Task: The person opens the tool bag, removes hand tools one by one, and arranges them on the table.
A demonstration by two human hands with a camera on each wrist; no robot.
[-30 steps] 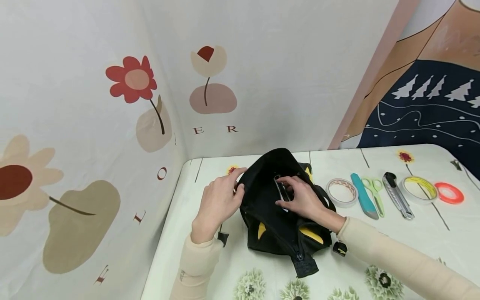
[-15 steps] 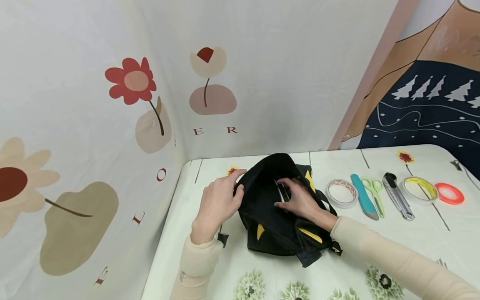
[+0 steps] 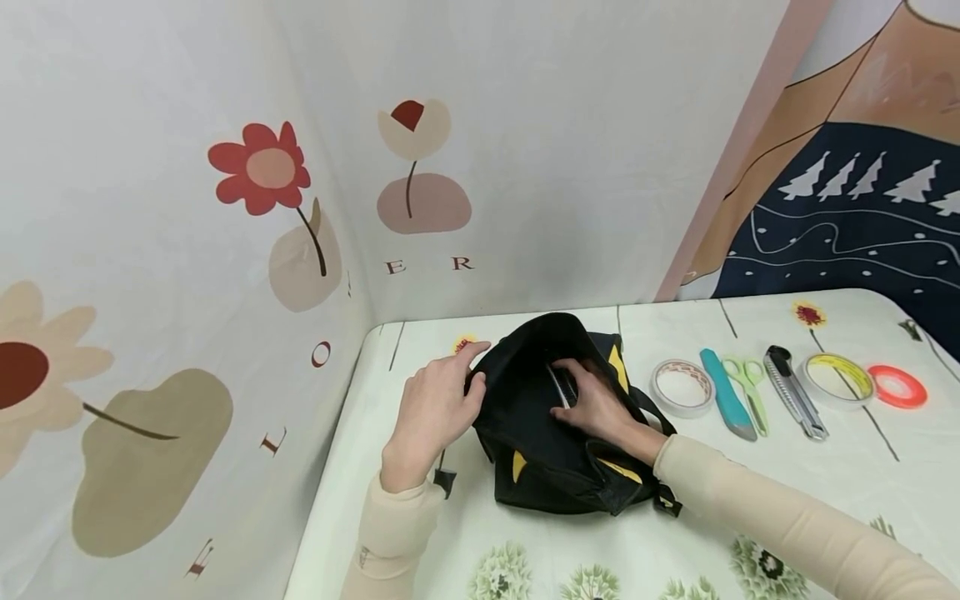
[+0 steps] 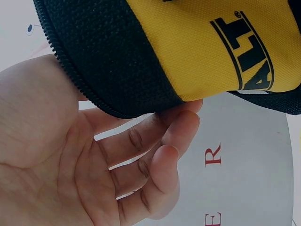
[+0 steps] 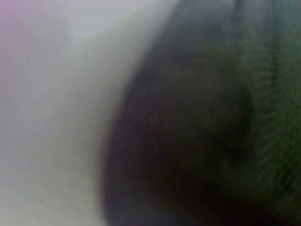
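A black tool bag (image 3: 525,408) with yellow patches stands on the table, its mouth gaping upward. My left hand (image 3: 435,408) grips the left rim. In the left wrist view the bag's zipper edge (image 4: 70,70) passes between thumb and curled fingers (image 4: 164,174), the thumb mostly hidden by the fabric. Deep in the mouth, my right hand (image 3: 596,408) holds a slim silver-and-black object (image 3: 561,386) between thumb and fingers; its kind is unclear and its lower end hidden. Blurred dark fabric and zipper teeth (image 5: 273,94) fill much of the right wrist view.
Right of the bag lie a white tape roll (image 3: 682,387), a teal-handled tool (image 3: 723,392), green scissors (image 3: 750,387), a box cutter (image 3: 795,396), a yellow-lined tape roll (image 3: 838,400) and a red tape ring (image 3: 922,392). A printed cloth wall (image 3: 540,167) rises behind.
My right hand has gone slightly deeper into the bag with the slim object. The bag's mouth has sunk a little, and its front zipper tab has folded inward. The left hand keeps its grip.
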